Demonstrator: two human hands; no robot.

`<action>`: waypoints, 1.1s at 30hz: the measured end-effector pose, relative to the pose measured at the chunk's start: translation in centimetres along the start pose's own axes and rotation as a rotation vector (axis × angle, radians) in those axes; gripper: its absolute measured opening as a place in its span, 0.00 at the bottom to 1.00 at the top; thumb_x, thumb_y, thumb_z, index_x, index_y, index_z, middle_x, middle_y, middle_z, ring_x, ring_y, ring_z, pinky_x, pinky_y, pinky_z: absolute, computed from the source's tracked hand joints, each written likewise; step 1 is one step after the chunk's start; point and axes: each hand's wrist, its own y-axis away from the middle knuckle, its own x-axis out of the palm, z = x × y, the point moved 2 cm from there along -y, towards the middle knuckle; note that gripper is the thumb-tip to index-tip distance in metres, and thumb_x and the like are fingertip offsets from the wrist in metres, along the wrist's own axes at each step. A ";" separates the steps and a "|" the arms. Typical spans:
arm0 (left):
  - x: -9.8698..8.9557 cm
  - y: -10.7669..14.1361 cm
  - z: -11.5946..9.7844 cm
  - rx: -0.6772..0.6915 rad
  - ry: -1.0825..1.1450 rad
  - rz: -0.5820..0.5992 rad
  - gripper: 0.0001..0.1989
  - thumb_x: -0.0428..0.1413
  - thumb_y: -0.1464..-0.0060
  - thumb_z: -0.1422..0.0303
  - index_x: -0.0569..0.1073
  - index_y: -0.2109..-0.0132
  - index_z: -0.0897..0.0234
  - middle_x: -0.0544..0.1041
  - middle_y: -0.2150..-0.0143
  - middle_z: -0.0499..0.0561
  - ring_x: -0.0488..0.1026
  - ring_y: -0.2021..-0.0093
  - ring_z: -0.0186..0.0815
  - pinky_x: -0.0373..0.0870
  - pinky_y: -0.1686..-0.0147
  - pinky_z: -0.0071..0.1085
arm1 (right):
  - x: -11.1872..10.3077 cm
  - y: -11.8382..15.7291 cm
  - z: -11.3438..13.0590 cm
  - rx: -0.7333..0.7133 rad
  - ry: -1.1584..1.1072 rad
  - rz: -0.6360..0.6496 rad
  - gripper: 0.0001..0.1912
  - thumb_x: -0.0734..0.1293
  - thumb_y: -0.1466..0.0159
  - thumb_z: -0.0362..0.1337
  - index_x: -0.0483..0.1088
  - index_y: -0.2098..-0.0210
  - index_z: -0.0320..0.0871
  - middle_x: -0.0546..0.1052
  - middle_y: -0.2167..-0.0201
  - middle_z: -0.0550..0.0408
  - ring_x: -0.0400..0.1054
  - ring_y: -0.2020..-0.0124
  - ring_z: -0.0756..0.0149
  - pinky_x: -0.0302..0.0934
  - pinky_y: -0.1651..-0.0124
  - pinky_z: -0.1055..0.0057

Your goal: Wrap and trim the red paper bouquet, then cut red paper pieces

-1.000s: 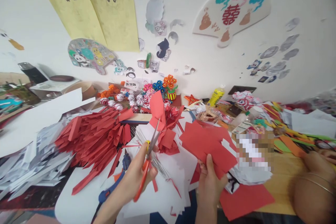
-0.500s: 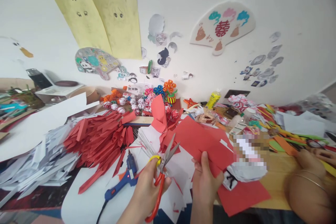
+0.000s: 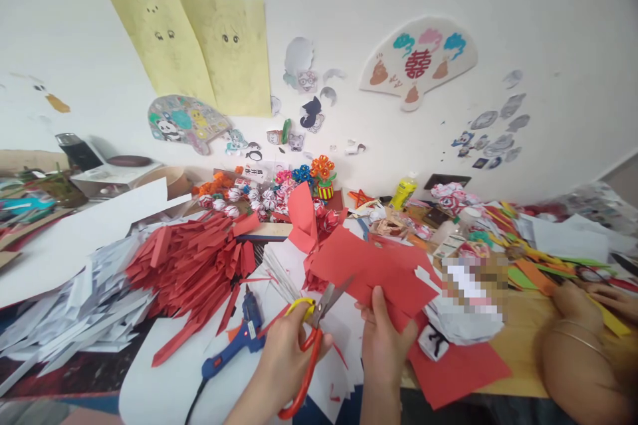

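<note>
My left hand [image 3: 286, 352] is closed around the handles of scissors [image 3: 319, 319], one loop yellow and the other orange-red. The blades are parted and point up and right, at the lower left edge of a red paper sheet [image 3: 373, 265]. My right hand [image 3: 381, 339] pinches that sheet from below, thumb on top. Another red sheet [image 3: 458, 375] lies at the table's front edge. Left of my left hand rests a blue glue gun [image 3: 232, 342] on white paper. Beyond the held sheet stands a curled red paper piece [image 3: 302, 216].
Piles of red paper strips [image 3: 189, 265] and white paper strips [image 3: 80, 312] cover the left side. Paper flowers [image 3: 321, 169] and a yellow bottle [image 3: 403, 191] stand along the wall. At right, another person's arm [image 3: 573, 345] with a bracelet rests on the wooden table.
The scissors have turned to the right, their blades nearer the sheet's lower left edge. The red sheet in my right hand has shifted left and tipped. The whole view has moved slightly.
</note>
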 end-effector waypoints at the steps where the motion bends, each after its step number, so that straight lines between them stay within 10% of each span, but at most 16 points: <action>1: 0.0 -0.1 0.0 -0.004 0.001 0.005 0.09 0.53 0.47 0.63 0.67 0.61 0.64 0.70 0.75 0.45 0.62 0.77 0.32 0.56 0.74 0.26 | 0.1 0.0 0.1 0.005 -0.001 0.002 0.18 0.77 0.49 0.41 0.71 0.65 0.39 0.75 0.79 0.59 0.66 0.82 0.71 0.61 0.79 0.74; 33: 0.4 -0.9 0.0 -0.014 -0.098 0.014 0.10 0.53 0.48 0.63 0.68 0.60 0.64 0.67 0.78 0.43 0.60 0.80 0.30 0.55 0.75 0.26 | -1.5 -0.9 -1.3 0.026 0.018 -0.066 0.22 0.78 0.52 0.42 0.70 0.63 0.39 0.73 0.82 0.62 0.64 0.85 0.70 0.61 0.80 0.72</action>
